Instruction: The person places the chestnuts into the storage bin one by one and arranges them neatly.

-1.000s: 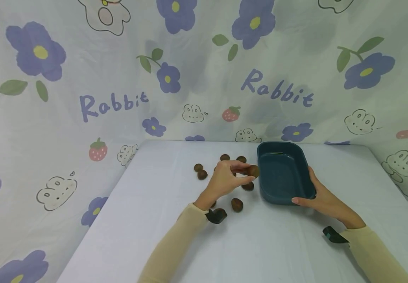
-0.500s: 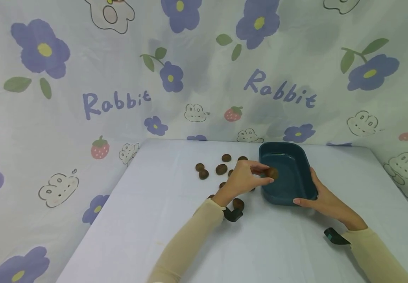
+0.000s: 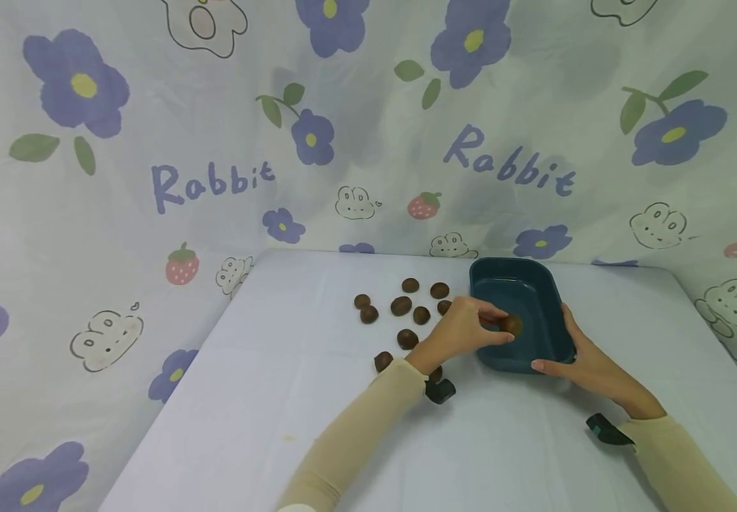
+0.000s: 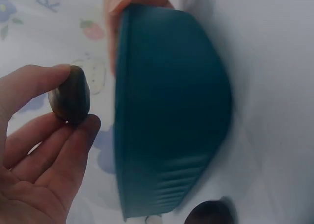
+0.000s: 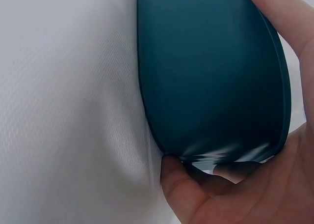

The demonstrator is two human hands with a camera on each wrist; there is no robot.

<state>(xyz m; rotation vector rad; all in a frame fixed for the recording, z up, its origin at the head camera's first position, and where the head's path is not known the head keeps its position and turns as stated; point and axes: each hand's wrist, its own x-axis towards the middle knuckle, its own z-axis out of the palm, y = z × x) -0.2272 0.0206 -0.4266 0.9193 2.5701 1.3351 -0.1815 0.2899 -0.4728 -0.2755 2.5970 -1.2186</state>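
My left hand (image 3: 460, 331) pinches a brown chestnut (image 3: 512, 326) between thumb and fingertips, over the inside of a deep teal dish (image 3: 502, 366). In the left wrist view the chestnut (image 4: 72, 96) is held above the rim level, beside the dish's outer wall (image 4: 171, 96). At the near right corner, my right hand (image 3: 598, 366) grips the dish, thumb at the front rim and fingers along the right side. The right wrist view shows fingertips curled at the ribbed end of the dish (image 5: 211, 76). No other chestnut shows on the visible part of its floor.
Several loose chestnuts (image 3: 401, 306) are scattered on the white table (image 3: 246, 398) left of the dish. One chestnut (image 3: 435, 372) is partly hidden by my left wrist. A printed cloth (image 3: 355, 128) hangs behind the table.
My left hand has carried the chestnut rightward, from the dish's left edge to over its inside. My right hand keeps its hold on the dish. The head view has shifted slightly.
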